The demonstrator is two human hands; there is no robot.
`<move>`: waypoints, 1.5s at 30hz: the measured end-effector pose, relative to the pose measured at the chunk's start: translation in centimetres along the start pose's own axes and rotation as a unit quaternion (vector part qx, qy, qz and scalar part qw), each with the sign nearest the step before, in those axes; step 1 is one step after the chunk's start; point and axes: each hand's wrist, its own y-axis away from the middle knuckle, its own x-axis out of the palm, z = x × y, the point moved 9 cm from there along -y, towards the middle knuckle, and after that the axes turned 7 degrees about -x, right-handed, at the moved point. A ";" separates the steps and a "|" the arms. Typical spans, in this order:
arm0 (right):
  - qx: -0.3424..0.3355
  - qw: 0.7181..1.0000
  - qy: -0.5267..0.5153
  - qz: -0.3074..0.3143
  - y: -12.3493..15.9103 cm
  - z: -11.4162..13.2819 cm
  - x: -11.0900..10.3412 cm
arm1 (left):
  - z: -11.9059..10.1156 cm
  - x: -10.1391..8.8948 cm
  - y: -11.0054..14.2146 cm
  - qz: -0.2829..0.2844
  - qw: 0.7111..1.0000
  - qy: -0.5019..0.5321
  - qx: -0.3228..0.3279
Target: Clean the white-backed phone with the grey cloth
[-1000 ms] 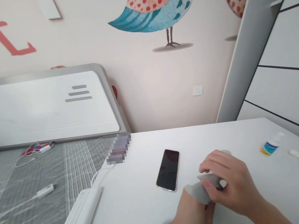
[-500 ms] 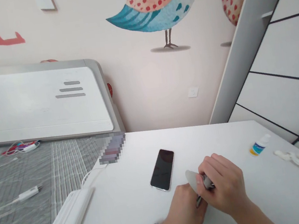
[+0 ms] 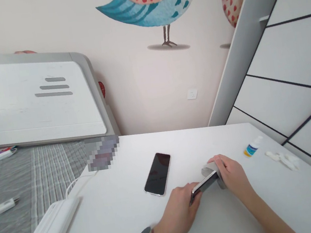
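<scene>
My left hand (image 3: 178, 210) is closed around one end of a dark smartphone (image 3: 207, 183) with a shiny silver edge. The phone is held edge-up above the white table, tilted, its far end pointing right. My right hand (image 3: 235, 176) grips a thin grey cloth (image 3: 207, 170), folded over that far end. Part of the phone's end is hidden by the cloth and fingers. A second smartphone (image 3: 158, 174), black screen up, lies on the table to the left of both hands.
A small white bottle (image 3: 251, 148) with a blue and yellow label lies at the right, near crumpled white tissue (image 3: 284, 160). A long white object (image 3: 54, 231) with a cord runs along the table's left edge. Beyond it is a bed (image 3: 12, 229) with a grey striped cover.
My hands, close together before, have moved apart. The held phone now shows lengthwise between them, and the cloth has shifted to its far end. The camera view has turned slightly right.
</scene>
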 end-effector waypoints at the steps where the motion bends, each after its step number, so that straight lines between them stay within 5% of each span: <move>1: -0.015 1.000 0.004 0.008 0.2 0.9 0.3 | 0.0 0.0 0.0 -0.002 1.000 0.002 0.000; 9: -0.207 0.974 0.024 0.084 4.1 10.9 3.2 | 0.4 0.4 -0.2 -0.004 1.000 -0.010 0.000; 13: -0.205 0.974 -0.034 0.086 3.4 8.9 1.1 | 0.5 0.3 -0.2 -0.003 1.000 -0.010 -0.005; 18: -0.184 0.978 0.072 0.071 1.6 4.0 -0.7 | 0.4 0.3 -0.2 -0.004 1.000 -0.021 -0.010; 26: -0.275 0.945 0.099 0.146 4.7 9.9 3.4 | 0.3 0.7 -0.2 0.005 0.999 -0.030 0.040; 33: -0.174 0.961 0.212 0.046 1.2 2.2 -1.1 | 0.9 0.3 -0.2 -0.022 0.999 -0.041 -0.008; 36: -0.197 0.959 0.201 0.031 1.4 4.2 -0.6 | 1.0 0.4 -0.2 -0.025 0.999 -0.043 -0.012; 42: -0.259 0.959 0.071 0.088 5.0 13.4 4.3 | 1.0 1.1 0.1 -0.022 0.999 -0.030 -0.004; 45: -0.282 0.952 0.055 0.107 5.0 13.1 4.3 | 0.9 1.1 0.2 -0.018 1.000 -0.024 -0.003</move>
